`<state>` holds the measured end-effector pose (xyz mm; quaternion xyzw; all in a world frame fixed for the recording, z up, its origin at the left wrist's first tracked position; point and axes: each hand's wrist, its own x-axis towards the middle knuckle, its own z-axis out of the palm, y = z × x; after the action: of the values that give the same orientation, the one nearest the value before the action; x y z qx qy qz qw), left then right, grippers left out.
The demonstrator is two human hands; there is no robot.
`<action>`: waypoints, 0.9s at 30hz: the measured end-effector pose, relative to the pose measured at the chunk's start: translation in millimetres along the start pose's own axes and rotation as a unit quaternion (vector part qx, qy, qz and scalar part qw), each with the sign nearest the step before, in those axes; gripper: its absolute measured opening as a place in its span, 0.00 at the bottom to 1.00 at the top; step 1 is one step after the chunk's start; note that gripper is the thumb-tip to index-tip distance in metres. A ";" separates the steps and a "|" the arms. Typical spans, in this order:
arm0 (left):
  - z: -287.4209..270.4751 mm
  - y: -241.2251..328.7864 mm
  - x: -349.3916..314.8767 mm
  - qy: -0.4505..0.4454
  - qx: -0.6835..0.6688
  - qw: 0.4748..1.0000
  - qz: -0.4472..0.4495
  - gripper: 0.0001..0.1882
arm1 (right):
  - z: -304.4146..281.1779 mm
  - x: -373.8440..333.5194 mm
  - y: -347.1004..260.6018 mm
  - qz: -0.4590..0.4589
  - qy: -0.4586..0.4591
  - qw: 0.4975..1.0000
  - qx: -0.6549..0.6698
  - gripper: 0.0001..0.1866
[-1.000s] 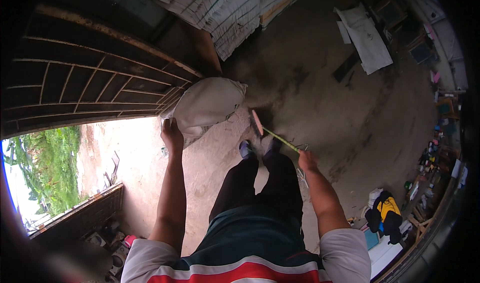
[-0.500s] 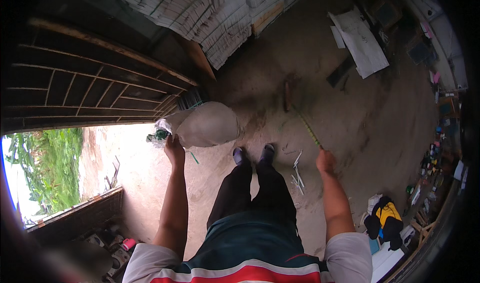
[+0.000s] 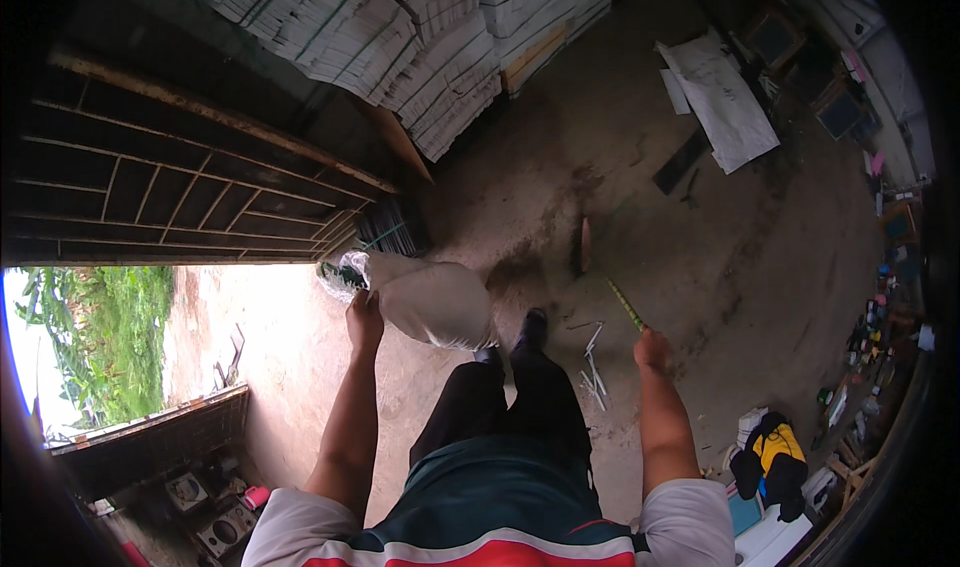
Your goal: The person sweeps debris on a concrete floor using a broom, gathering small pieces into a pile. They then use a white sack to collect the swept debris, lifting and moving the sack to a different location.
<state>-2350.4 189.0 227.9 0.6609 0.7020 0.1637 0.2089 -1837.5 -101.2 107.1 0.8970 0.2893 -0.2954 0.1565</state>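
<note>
My left hand (image 3: pixel 365 319) is closed on the gathered top of a large whitish sack (image 3: pixel 430 302). Clear plastic and something dark green show at the sack's mouth. The sack hangs bulging to the right of the hand and partly covers my left shoe (image 3: pixel 488 356). On the right, my right hand (image 3: pixel 651 349) grips the end of a long-handled tool, its green-and-yellow handle (image 3: pixel 627 305) slanting away from me. A narrow brownish head (image 3: pixel 585 245) is at the far end of the tool, near the floor; blur hides its exact kind.
Thin white strips (image 3: pixel 594 372) lie on the floor between my feet and right arm. Strapped white stacks (image 3: pixel 440 97) stand at the far side. A pale sheet (image 3: pixel 720 102) lies far right. A dark panelled door (image 3: pixel 200 182) is on the left; clutter (image 3: pixel 868 342) lines the right wall.
The sack and my left hand have moved right and nearer, over my left shoe. My right hand is slightly nearer, and the tool's head has come toward me.
</note>
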 end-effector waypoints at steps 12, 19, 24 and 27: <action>-5.8 -9.2 -17.3 -0.061 -0.080 0.995 -0.021 0.13 | -12.9 -26.1 -169.5 -0.173 -0.037 0.982 0.064 0.14; -1.9 8.6 2.9 -0.043 -0.105 0.991 -0.064 0.08 | 12.6 19.7 -249.1 -0.190 -0.054 0.980 -0.026 0.15; 11.6 4.0 34.3 0.023 -0.190 0.981 -0.038 0.10 | -14.5 73.4 -177.8 -0.113 0.010 0.993 -0.014 0.18; 20.9 -1.3 48.3 0.033 -0.231 0.970 -0.070 0.11 | -65.2 64.8 -170.1 -0.043 0.000 0.999 -0.017 0.18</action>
<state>-2342.7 236.1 205.6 0.5378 0.6964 0.3281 0.3437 -1870.2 89.1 98.8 0.8807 0.3328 -0.2973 0.1587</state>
